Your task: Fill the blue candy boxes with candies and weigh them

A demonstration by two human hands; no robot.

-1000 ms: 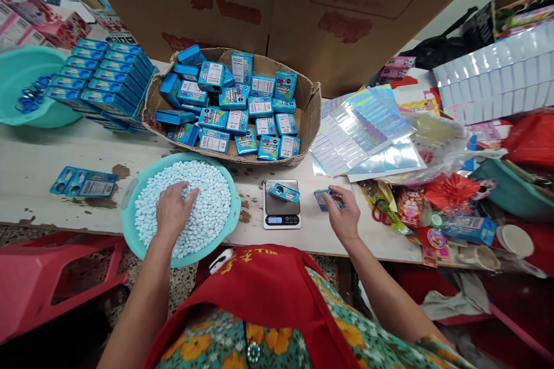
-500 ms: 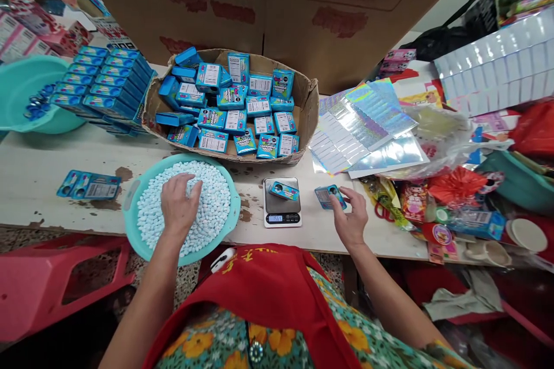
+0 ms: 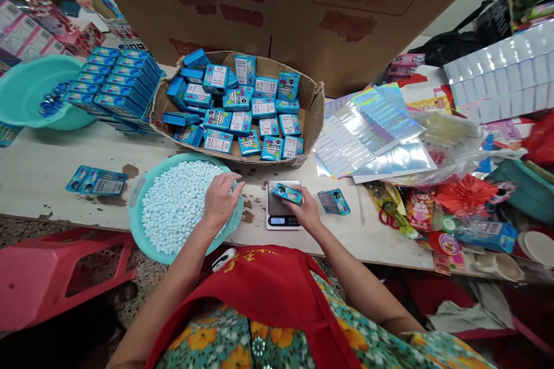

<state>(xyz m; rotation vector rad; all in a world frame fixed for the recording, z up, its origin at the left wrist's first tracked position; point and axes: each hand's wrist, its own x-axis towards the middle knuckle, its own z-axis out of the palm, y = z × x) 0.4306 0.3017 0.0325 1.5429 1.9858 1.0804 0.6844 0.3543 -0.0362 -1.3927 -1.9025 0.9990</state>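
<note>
1. A pale, stained tabletop point(image 3: 38, 173) runs across the view, with a large cardboard box point(image 3: 294, 40) standing behind it, well beyond both hands.
2. The left hand point(image 3: 220, 200) is above the right side of a turquoise basin point(image 3: 135, 216), its fingers loosely bent and the thumb slightly apart; I cannot tell whether it holds anything. Pale blue candies point(image 3: 173, 207) fill the basin to the left of and below that hand.
3. The right hand point(image 3: 310, 212) holds the near right end of a small blue box point(image 3: 285, 192) between thumb and fingers, over the plate of a digital scale point(image 3: 276, 206). Whether the box is lifted is unclear.
4. Just right of the right hand, a second blue box point(image 3: 333, 202) lies on the tabletop.
5. Beyond the two hands, an open carton point(image 3: 314, 101) contains many blue packets point(image 3: 264, 108); shiny sheets point(image 3: 341, 144) lie beyond the right hand, to its right.
</note>
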